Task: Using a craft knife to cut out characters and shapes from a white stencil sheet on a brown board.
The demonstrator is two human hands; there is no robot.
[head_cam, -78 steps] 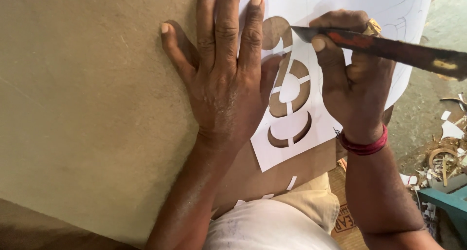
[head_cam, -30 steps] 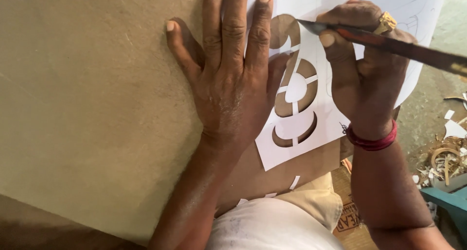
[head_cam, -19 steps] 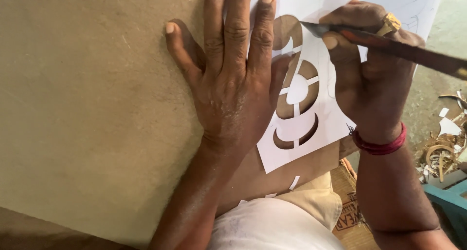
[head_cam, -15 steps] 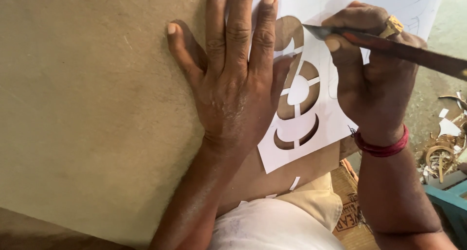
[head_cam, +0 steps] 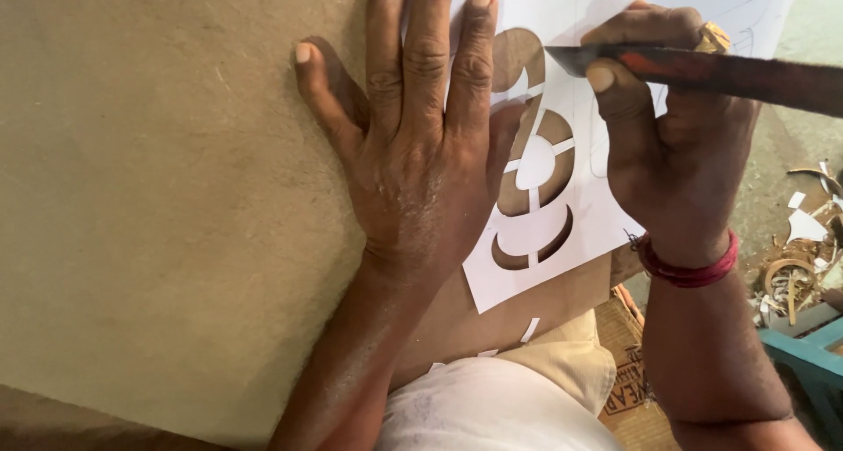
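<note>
A white paper sheet with curved cut-out openings lies on a brown board. My left hand presses flat on the board and the sheet's left edge, fingers spread. My right hand, with a ring and a red thread at the wrist, grips a long flat blade. The blade's tip rests on the paper near the upper cut-out. The sheet's top runs out of view.
Small white paper scraps lie on the board near its lower edge. To the right, the floor holds paper offcuts and curled strips. A teal object sits at the lower right, and a printed cardboard piece lies below the board.
The view has shifted slightly. My right hand and the blade have edged a little up and right along the paper. My left hand stays pressed in place.
</note>
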